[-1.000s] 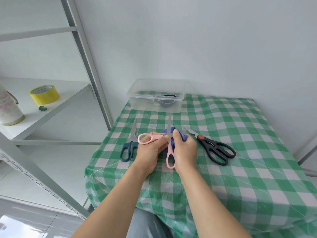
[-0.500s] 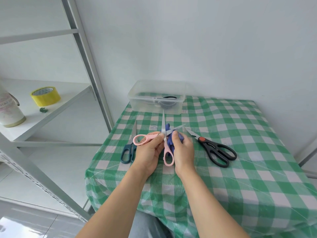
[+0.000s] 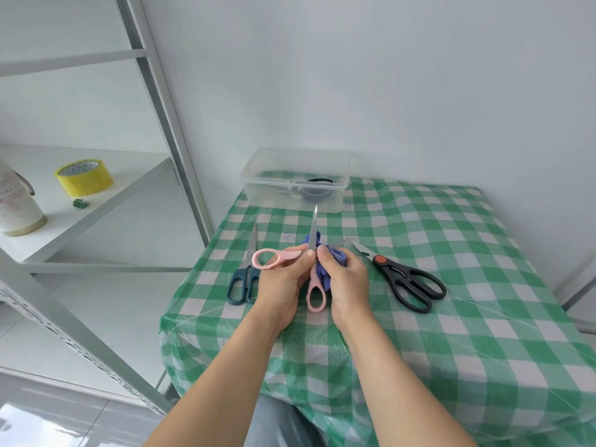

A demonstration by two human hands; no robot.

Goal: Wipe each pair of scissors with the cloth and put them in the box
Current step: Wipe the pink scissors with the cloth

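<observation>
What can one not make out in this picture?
1. Head view: the second blade of the pink scissors, covered by the blue cloth and the right hand.
2. Head view: the contents of the box; its cloudy wall shows only a dark ring.
3. Head view: the mug on the shelf, cut off by the left edge.
4. Head view: the small green thing there, too small to name.

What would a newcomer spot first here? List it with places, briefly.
The opened pink scissors stand out, held up over the green checked tablecloth: the left hand grips them near the pivot while the right hand holds a blue cloth at the blades. Teal-handled scissors lie to their left, black scissors to their right, and a clear plastic box stands at the far edge.
</observation>
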